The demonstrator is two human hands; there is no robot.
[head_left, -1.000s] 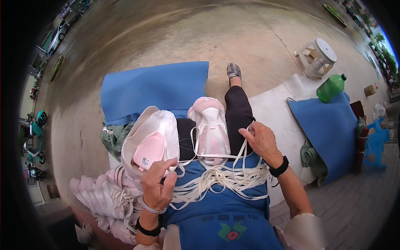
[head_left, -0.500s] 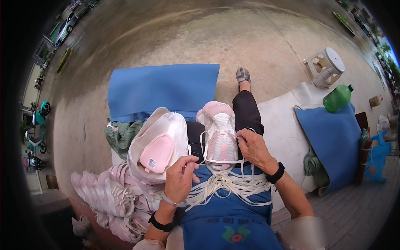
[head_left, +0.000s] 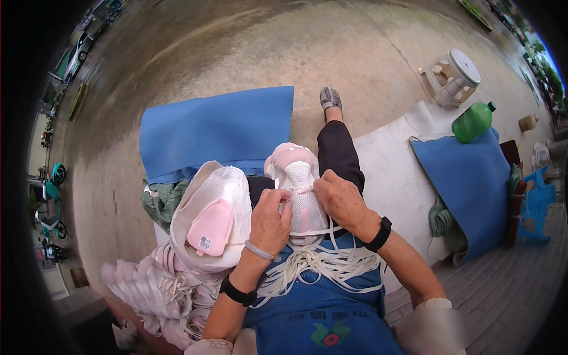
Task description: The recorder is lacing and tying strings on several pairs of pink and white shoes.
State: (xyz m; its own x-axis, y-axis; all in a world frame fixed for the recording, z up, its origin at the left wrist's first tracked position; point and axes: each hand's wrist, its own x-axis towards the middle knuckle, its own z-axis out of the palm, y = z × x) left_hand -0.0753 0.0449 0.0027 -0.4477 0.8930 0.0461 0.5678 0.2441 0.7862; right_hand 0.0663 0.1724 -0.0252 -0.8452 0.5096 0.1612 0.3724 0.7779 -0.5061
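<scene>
A pink and white shoe upper (head_left: 306,207) lies in front of me over my legs, its rounded toe pointing away. My left hand (head_left: 271,223) is closed at the upper's left edge, its thumb and finger pinching a white shoelace. On the opposite edge my right hand (head_left: 345,201) also pinches the shoelace, and a length of it hangs below the fingers. The fingertips partly hide the eyelets. A bundle of loose white laces (head_left: 319,267) rests on my blue apron (head_left: 319,316), just below the upper.
To the left stands a white shell-shaped holder (head_left: 232,184) with a pink padded piece (head_left: 211,228) inside. Below it are stacked pink and white uppers (head_left: 145,287). Blue sheets (head_left: 219,127) lie around, with a green bottle (head_left: 473,122) and white stool (head_left: 452,77) at right.
My left hand has moved up and forward to the upper's left edge and closed on the shoelace. My right hand has shifted slightly inward. The view has turned a little.
</scene>
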